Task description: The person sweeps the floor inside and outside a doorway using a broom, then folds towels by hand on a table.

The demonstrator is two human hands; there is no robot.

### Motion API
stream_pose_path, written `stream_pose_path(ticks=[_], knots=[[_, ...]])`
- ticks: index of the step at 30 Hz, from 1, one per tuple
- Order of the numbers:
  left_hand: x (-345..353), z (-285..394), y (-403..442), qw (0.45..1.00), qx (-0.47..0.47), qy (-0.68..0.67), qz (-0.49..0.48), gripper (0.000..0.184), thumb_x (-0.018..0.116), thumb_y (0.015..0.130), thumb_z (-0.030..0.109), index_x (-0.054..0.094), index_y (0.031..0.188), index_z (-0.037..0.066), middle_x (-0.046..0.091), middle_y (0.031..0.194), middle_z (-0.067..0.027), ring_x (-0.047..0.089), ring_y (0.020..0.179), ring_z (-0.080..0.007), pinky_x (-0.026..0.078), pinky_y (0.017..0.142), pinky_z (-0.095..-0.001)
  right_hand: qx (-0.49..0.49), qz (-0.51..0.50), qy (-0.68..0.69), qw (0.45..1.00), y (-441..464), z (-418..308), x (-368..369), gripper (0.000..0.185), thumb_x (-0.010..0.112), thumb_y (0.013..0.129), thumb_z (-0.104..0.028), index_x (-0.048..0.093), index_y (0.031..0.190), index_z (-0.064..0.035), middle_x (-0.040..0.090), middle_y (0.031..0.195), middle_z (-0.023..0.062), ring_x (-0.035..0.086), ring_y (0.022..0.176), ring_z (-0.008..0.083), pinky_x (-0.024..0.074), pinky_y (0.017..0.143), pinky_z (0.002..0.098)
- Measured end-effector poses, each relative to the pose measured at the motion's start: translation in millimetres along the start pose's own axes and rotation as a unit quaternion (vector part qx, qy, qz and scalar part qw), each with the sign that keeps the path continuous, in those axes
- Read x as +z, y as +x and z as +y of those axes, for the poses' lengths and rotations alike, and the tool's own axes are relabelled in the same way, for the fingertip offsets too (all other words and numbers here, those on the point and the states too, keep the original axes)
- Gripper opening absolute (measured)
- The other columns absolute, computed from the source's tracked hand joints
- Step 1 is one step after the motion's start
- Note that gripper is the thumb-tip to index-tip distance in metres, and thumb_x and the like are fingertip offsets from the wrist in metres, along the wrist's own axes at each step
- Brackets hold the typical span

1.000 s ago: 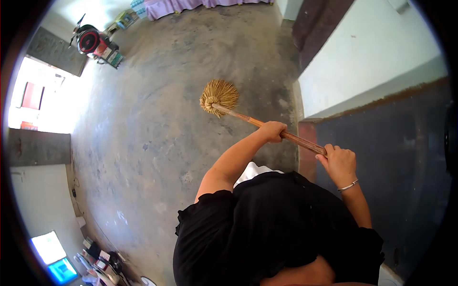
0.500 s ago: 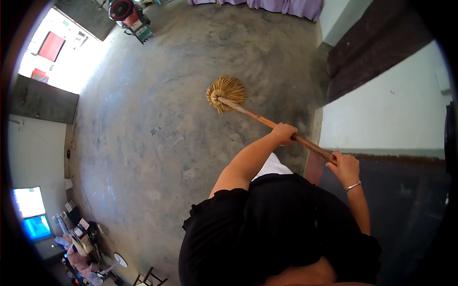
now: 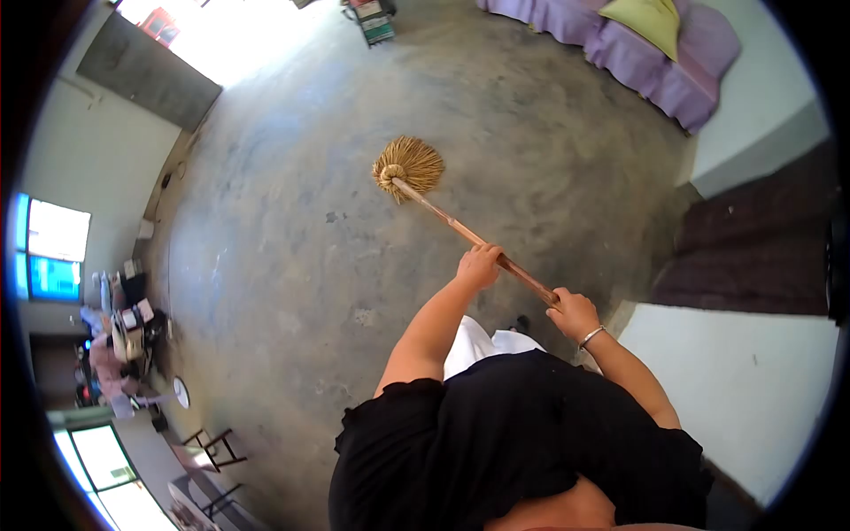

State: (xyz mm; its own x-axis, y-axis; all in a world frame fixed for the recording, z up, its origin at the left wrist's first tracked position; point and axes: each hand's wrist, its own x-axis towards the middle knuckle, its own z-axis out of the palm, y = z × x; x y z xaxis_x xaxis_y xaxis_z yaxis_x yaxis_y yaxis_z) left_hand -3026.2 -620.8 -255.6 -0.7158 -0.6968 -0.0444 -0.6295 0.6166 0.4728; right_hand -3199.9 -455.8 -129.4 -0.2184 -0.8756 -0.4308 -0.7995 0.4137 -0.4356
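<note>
A mop (image 3: 416,166) with yellowish-brown strands rests on the grey concrete floor, strands fanned to its upper right. Its wooden handle (image 3: 447,217) slants down to the right, toward my body. Around the middle of that handle my left hand (image 3: 480,265) is closed. My right hand (image 3: 575,315) grips the handle near its upper end, and a silver bracelet (image 3: 591,336) circles that wrist. The handle's tip is hidden by the right hand. A dark shoe shows below the handle, beside my white trousers (image 3: 474,345).
A sofa with a purple cover (image 3: 611,62) and a yellow-green cushion (image 3: 651,22) stands upper right. A dark curtain (image 3: 753,239) hangs at the right wall. Clutter (image 3: 119,341) and a wooden chair (image 3: 212,450) lie at left. Part of a vehicle (image 3: 370,19) stands near the bright doorway.
My view has turned and moved forward, showing more of the sofa and the left windows. Both hands still hold the mop, and its head stays on the floor, slightly farther left in view.
</note>
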Motion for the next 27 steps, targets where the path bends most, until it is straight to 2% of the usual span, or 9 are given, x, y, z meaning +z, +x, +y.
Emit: stream_pose_path(ticks=[2, 6, 9, 12, 14, 17, 20, 22, 27], knots=[[-33.0, -16.8, -14.0, 0.988, -0.144, -0.060, -0.020, 0.031, 0.056, 0.072, 0.022, 0.057, 0.100, 0.012, 0.058, 0.100, -0.0103, 0.053, 0.099, -0.0284, 0.043, 0.080, -0.0394, -0.026, 0.000, 0.009, 1.000, 32.6, -5.6, 0.7, 0.035, 0.064, 0.070, -0.027, 0.055, 0.098, -0.0084, 0.062, 0.081, 0.0173, 0.058, 0.079, 0.0357, 0.0457, 0.070, 0.0436], [-41.7, -95.7, -85.5, 0.956, -0.267, -0.124, -0.006, 0.028, 0.053, 0.075, 0.026, 0.056, 0.097, 0.010, 0.059, 0.095, -0.0142, 0.055, 0.091, -0.0331, 0.044, 0.076, -0.0411, -0.070, 0.009, 0.075, 0.995, 85.3, -19.8, -2.9, 0.035, 0.064, 0.069, -0.026, 0.058, 0.097, -0.0061, 0.062, 0.084, 0.0175, 0.058, 0.080, 0.0354, 0.0457, 0.071, 0.0417], [-33.4, -147.6, -167.5, 0.885, -0.446, -0.131, -0.023, 0.030, 0.053, 0.074, 0.030, 0.057, 0.094, 0.007, 0.061, 0.095, -0.0155, 0.055, 0.092, -0.0350, 0.044, 0.077, -0.0428, -0.072, -0.011, 0.106, 0.992, 124.6, -38.4, -2.1, 0.034, 0.063, 0.068, -0.025, 0.059, 0.095, -0.0051, 0.061, 0.084, 0.0176, 0.058, 0.080, 0.0353, 0.0458, 0.070, 0.0404], [-3.9, -202.7, -266.0, 0.841, -0.520, -0.136, -0.057, 0.033, 0.057, 0.072, 0.031, 0.062, 0.093, 0.007, 0.062, 0.097, -0.0139, 0.057, 0.093, -0.0318, 0.045, 0.080, -0.0392, -0.056, -0.019, 0.118, 0.991, 160.9, -61.1, 1.1, 0.035, 0.064, 0.067, -0.025, 0.059, 0.094, -0.0042, 0.062, 0.084, 0.0174, 0.058, 0.080, 0.0346, 0.0461, 0.071, 0.0389], [-24.7, -209.7, -290.1, 0.753, -0.621, -0.197, -0.088, 0.033, 0.060, 0.070, 0.031, 0.063, 0.091, 0.006, 0.064, 0.091, -0.0116, 0.060, 0.089, -0.0282, 0.046, 0.078, -0.0372, -0.056, -0.027, 0.112, 0.992, 183.1, -70.1, 5.3, 0.035, 0.065, 0.067, -0.025, 0.059, 0.095, -0.0037, 0.062, 0.084, 0.0172, 0.059, 0.080, 0.0340, 0.0463, 0.071, 0.0380], [-35.5, -253.3, -296.6, 0.691, -0.665, -0.282, 0.022, 0.033, 0.062, 0.069, 0.028, 0.062, 0.091, 0.004, 0.065, 0.081, -0.0101, 0.062, 0.081, -0.0220, 0.047, 0.073, -0.0332, -0.061, -0.009, 0.128, 0.990, 231.6, -87.2, 15.8, 0.036, 0.066, 0.067, -0.024, 0.059, 0.095, -0.0025, 0.063, 0.084, 0.0159, 0.060, 0.079, 0.0311, 0.0466, 0.071, 0.0361], [-93.3, -282.1, -244.8, 0.708, -0.571, -0.357, 0.212, 0.028, 0.060, 0.073, 0.022, 0.060, 0.092, 0.001, 0.063, 0.077, -0.0071, 0.059, 0.073, -0.0130, 0.046, 0.066, -0.0264, -0.048, -0.031, 0.155, 0.986, 268.3, -107.8, 23.4, 0.036, 0.067, 0.067, -0.023, 0.059, 0.095, -0.0019, 0.063, 0.085, 0.0147, 0.061, 0.079, 0.0275, 0.0467, 0.072, 0.0349], [-144.9, -302.7, -181.7, 0.722, -0.458, -0.394, 0.338, 0.022, 0.056, 0.079, 0.017, 0.059, 0.093, 0.001, 0.061, 0.076, -0.0029, 0.055, 0.069, -0.0095, 0.045, 0.063, -0.0234, -0.070, -0.017, 0.136, 0.988, 300.0, -134.0, 23.7, 0.036, 0.068, 0.068, -0.018, 0.058, 0.097, 0.0011, 0.062, 0.079, 0.0084, 0.058, 0.071, 0.0160, 0.0459, 0.067, 0.0289], [-361.9, -229.4, -18.7, 0.831, -0.177, -0.357, 0.388, 0.011, 0.056, 0.082, 0.005, 0.058, 0.091, 0.000, 0.059, 0.081, -0.0020, 0.054, 0.077, -0.0080, 0.043, 0.070, -0.0219, -0.073, -0.027, 0.146, 0.986, 372.8, -193.1, 21.6, 0.038, 0.068, 0.067, -0.020, 0.058, 0.096, 0.0016, 0.062, 0.083, 0.0126, 0.059, 0.075, 0.0214, 0.0462, 0.070, 0.0311]])
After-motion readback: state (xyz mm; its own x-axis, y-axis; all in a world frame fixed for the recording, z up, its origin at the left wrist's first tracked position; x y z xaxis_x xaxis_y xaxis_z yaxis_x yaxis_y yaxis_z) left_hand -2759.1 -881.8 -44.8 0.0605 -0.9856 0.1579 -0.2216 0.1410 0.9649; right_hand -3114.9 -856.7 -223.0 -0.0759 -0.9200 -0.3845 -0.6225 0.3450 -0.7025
